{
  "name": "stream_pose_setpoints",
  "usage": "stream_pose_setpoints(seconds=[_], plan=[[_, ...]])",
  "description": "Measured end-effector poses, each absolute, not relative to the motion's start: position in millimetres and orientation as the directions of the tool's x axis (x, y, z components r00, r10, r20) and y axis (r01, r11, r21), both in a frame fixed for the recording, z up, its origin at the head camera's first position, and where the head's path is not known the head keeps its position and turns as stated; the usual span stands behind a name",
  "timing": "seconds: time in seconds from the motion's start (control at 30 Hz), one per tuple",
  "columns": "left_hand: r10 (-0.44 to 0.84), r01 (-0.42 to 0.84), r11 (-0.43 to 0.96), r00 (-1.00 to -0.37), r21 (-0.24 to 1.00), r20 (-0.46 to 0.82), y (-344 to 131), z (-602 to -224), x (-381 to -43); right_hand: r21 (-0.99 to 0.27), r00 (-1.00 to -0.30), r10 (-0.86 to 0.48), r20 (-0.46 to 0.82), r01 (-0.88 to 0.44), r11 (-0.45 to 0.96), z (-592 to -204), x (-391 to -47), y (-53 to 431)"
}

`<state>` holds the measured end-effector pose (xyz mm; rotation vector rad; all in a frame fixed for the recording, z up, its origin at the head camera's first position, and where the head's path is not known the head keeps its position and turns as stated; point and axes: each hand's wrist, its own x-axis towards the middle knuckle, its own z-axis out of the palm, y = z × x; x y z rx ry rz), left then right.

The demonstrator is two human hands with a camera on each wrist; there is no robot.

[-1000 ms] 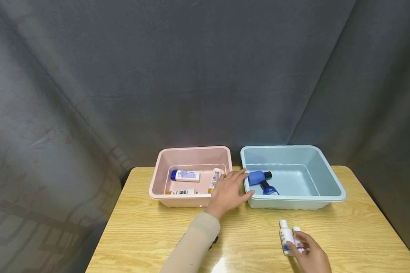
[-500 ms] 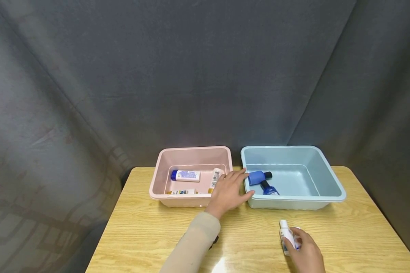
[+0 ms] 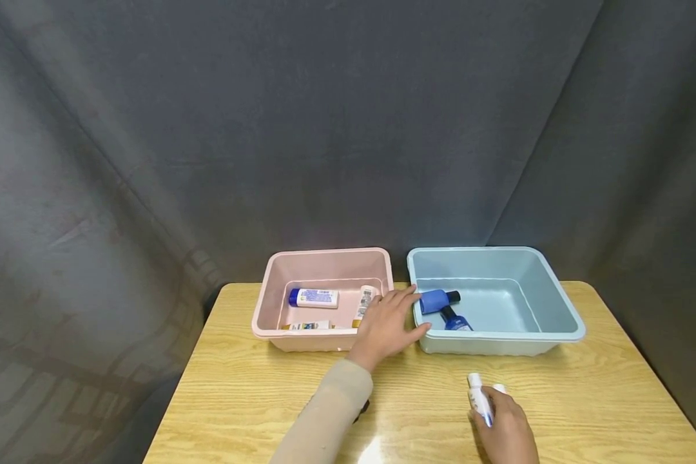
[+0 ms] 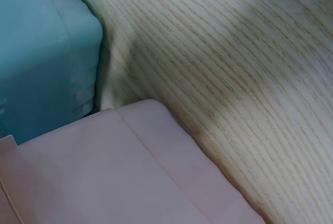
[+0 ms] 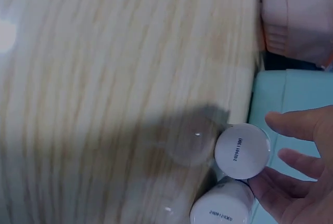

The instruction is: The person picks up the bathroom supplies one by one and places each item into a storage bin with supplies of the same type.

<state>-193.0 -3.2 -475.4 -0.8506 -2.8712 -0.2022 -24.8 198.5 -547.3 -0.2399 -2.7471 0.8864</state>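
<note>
My left hand (image 3: 386, 327) spreads over the gap between the pink bin (image 3: 325, 341) and the light-blue bin (image 3: 499, 345), its fingers at their neighbouring rims. In the left wrist view only the bins' outer walls show, not the hand. My right hand (image 3: 506, 430) grips a white bottle (image 3: 479, 396) with a white cap and blue at its base, thumb on one side and fingers on the other. Right beside it is a second white bottle (image 5: 213, 211), mostly covered by the hand in the head view. Both bottle bases, with printed codes, face the right wrist camera.
Inside the pink bin lie a white bottle with a blue cap (image 3: 313, 298), a white tube (image 3: 364, 304) and another tube (image 3: 307, 325). Two blue bottles with dark caps, one of them nearer the back (image 3: 437, 300), lie in the light-blue bin. A dark curtain (image 3: 348, 129) hangs behind the wooden table (image 3: 238, 399).
My right hand has moved a little left and closed more around the white bottle, which has shifted slightly left with it. The left hand stays in place.
</note>
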Motion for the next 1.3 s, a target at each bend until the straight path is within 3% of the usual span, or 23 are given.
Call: stream_pose_setpoints(seconds=[0.17, 0.47, 0.7, 0.97, 1.3], plan=[[0.519, 0.539, 0.836, -0.837, 0.1, 0.173, -5.9, -474.6, -193.6, -0.58, -0.966, 0.187, 0.179, 0.05, 0.813, -550.1, -25.3, 195.9], [0.531, 0.552, 0.827, -0.829, 0.107, 0.177, -3.9, -475.0, -192.9, -0.576, -0.979, 0.196, -0.054, 0.191, 0.795, -546.0, -26.0, 197.3], [0.525, 0.543, 0.835, -0.836, 0.095, 0.16, -3.7, -474.4, -191.2, -0.586, -0.982, 0.188, 0.001, 0.152, 0.796, -550.0, -24.3, 201.3], [0.531, 0.551, 0.827, -0.83, 0.109, 0.168, -1.4, -478.1, -190.3, -0.604, -0.969, 0.217, -0.118, 0.243, 0.759, -553.1, -25.5, 208.7], [0.526, 0.545, 0.834, -0.832, 0.083, 0.175, -2.7, -476.6, -191.4, -0.628, -0.968, 0.243, -0.062, 0.227, 0.744, -542.8, -21.2, 212.5]])
